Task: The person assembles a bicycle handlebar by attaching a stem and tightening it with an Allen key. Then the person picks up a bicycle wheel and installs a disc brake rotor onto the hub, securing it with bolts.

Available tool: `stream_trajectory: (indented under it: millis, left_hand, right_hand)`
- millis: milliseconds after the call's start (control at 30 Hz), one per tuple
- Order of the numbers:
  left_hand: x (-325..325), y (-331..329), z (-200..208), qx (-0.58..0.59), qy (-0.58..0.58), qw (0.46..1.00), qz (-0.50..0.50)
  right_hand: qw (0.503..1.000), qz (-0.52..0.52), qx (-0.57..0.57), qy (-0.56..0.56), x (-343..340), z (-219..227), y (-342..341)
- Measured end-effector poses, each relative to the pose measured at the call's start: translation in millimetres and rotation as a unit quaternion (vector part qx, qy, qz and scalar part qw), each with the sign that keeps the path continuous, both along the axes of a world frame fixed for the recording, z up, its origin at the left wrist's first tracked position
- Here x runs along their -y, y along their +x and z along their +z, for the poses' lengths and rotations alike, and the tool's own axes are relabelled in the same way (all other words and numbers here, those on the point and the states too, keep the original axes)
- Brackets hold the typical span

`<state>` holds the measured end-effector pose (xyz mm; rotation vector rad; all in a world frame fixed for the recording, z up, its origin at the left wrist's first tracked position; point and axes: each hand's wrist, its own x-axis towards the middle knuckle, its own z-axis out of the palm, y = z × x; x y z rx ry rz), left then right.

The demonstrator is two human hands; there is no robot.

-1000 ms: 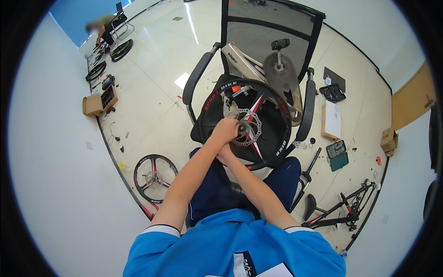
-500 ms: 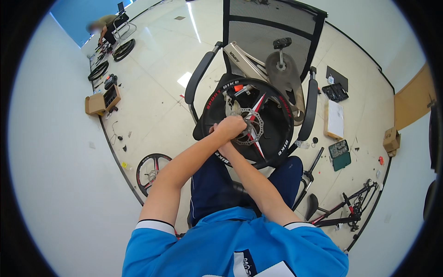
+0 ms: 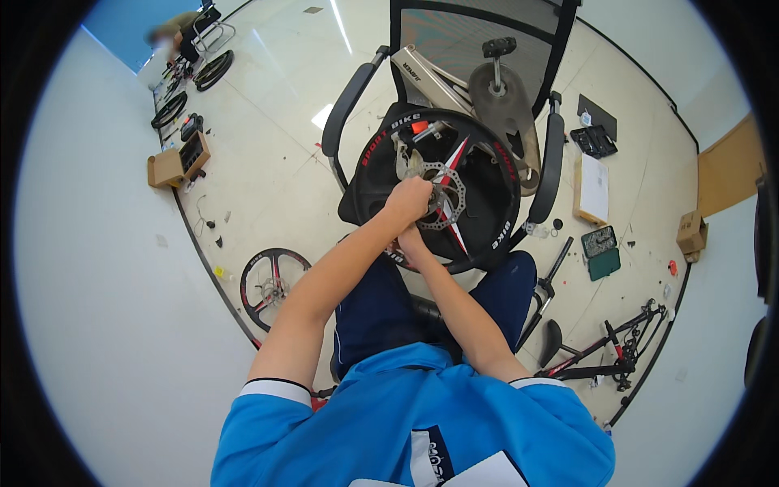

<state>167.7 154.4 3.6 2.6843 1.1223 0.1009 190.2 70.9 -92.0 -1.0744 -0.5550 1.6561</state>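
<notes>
A black bicycle wheel [image 3: 501,207] with red and white spoke accents lies flat on a black office chair in front of me. At its middle sits a perforated metal disc brake rotor [image 3: 459,203]. My left hand [image 3: 411,200] is closed at the hub, over the rotor's left edge; whatever its fingers grip is hidden under it. Just below, my right hand [image 3: 412,246] rests over the near-left part of the wheel, partly covered by my left wrist, and its fingers are mostly hidden. A metal piece and an orange-red item [image 3: 419,127] show beneath the wheel's far side.
Behind the wheel, a beige bike frame part [image 3: 430,77] and a crank with pedal [image 3: 499,47] lean on the chair. Armrests [image 3: 552,166] flank it. On the floor are another wheel [image 3: 274,286], a black bike frame [image 3: 621,349], toolboxes and cartons. A person works far left.
The whole view has shifted, so the chair and wheel appear higher. My right hand has moved slightly rightward on the wheel; my left hand stays closed at the hub.
</notes>
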Motion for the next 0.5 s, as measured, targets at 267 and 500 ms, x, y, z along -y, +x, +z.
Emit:
stream_trajectory:
  millis: [267, 500]
  left_hand:
    - [-3.2, -7.6, -23.9, 0.115, -0.012, 0.99, 0.082]
    - [-6.8, -12.0, -23.8, 0.201, -0.056, 0.971, 0.118]
  right_hand:
    - [0.998, -0.034, -0.019, -0.056, 34.9, 8.9, 27.0]
    - [0.995, 0.012, 0.102, -0.006, 39.9, 7.8, 46.0]
